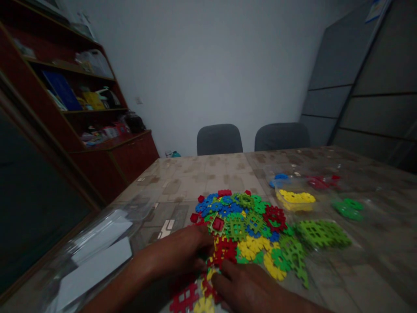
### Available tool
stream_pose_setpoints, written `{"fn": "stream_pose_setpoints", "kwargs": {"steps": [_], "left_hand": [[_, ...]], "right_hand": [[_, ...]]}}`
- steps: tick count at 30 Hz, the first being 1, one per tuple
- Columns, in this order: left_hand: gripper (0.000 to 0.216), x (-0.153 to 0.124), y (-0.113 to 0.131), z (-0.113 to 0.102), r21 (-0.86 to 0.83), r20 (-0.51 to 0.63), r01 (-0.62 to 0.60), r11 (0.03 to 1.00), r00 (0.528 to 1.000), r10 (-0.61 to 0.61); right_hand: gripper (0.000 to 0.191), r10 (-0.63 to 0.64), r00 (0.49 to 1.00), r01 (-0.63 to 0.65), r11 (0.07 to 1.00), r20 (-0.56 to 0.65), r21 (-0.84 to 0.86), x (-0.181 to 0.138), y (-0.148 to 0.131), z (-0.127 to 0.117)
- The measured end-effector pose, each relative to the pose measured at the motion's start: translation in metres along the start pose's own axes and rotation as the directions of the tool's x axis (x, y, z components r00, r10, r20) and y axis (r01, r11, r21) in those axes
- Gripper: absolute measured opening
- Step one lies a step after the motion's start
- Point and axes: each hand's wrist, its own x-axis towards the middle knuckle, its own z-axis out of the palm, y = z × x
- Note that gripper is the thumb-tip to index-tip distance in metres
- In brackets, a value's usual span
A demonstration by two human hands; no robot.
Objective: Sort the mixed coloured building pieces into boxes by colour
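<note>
Two bare hands rest at the near edge of a heap of flat, interlocking plastic pieces in red, blue, green and yellow (250, 226). It lies on the glossy patterned worktop (202, 174), close in front of us and slightly right of centre. Our left hand (180, 254) curls its fingers (203, 241) onto red pieces at the heap's near left side. Our right hand (250, 287) lies low over yellow and red ones, pointing left. In this dim light we cannot tell whether either hand actually pinches a piece.

We judge that the notched rims catch on one another, so a piece is best taken by its edge between thumb and forefinger. The other hand should press the neighbours flat, or the heap will drag along.

The pieces are thin and hard. Some are gridded squares and others are toothed rounds like gears, and they overlap loosely. A clear plastic tray of yellow pieces (295, 199) sits beyond the heap on the right.
</note>
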Motion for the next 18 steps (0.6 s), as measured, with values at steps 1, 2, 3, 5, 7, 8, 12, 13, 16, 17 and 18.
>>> {"fn": "stream_pose_setpoints", "kwargs": {"steps": [1, 2, 3, 5, 7, 8, 12, 13, 16, 17, 18], "left_hand": [[0.016, 0.001, -0.001, 0.001, 0.002, -0.019, 0.005, 1.000, 1.000, -0.005], [0.015, 0.001, -0.002, 0.001, -0.001, -0.041, 0.006, 1.000, 0.999, -0.006], [0.015, 0.001, -0.003, 0.001, -0.006, -0.064, 0.001, 1.000, 0.998, -0.002], [0.018, 0.002, -0.004, 0.001, -0.019, -0.105, -0.017, 1.000, 0.994, 0.014], [0.019, 0.003, -0.005, 0.001, -0.018, -0.136, -0.029, 0.999, 0.990, 0.027], [0.020, 0.003, -0.006, 0.001, -0.013, -0.143, -0.031, 0.999, 0.989, 0.028], [0.024, 0.005, -0.012, 0.006, 0.003, -0.109, -0.022, 1.000, 0.994, 0.022], [0.023, 0.006, -0.013, 0.008, 0.004, -0.092, -0.020, 1.000, 0.996, 0.020], [0.018, 0.008, -0.016, 0.012, 0.000, -0.064, -0.011, 1.000, 0.998, 0.011], [0.017, 0.008, -0.016, 0.013, -0.001, -0.068, -0.005, 1.000, 0.998, 0.005], [0.016, 0.009, -0.017, 0.014, 0.001, -0.071, 0.001, 1.000, 0.997, -0.001]], "right_hand": [[0.019, -0.004, 1.000, 0.004, 1.000, -0.014, -0.002, 0.001, 0.000, 0.002], [0.015, -0.005, 1.000, 0.005, 1.000, -0.011, 0.026, 0.001, 0.001, 0.000], [0.012, -0.004, 1.000, 0.004, 0.996, 0.003, 0.086, 0.000, 0.002, -0.005], [0.010, 0.020, 0.999, -0.030, 0.960, 0.036, 0.279, -0.003, 0.006, -0.024], [0.012, 0.087, 0.995, -0.100, 0.870, 0.048, 0.483, -0.006, 0.011, -0.046], [0.011, 0.132, 0.990, -0.141, 0.812, 0.057, 0.566, -0.007, 0.014, -0.056], [0.008, 0.216, 0.950, -0.307, 0.503, 0.227, 0.808, -0.009, 0.033, -0.077], [0.011, 0.208, 0.940, -0.335, 0.431, 0.269, 0.838, -0.010, 0.039, -0.078], [0.021, 0.212, 0.937, -0.344, 0.409, 0.279, 0.845, -0.011, 0.056, -0.084], [0.023, 0.224, 0.942, -0.328, 0.451, 0.251, 0.830, -0.012, 0.061, -0.086], [0.023, 0.237, 0.946, -0.312, 0.496, 0.219, 0.811, -0.013, 0.067, -0.089]]}}
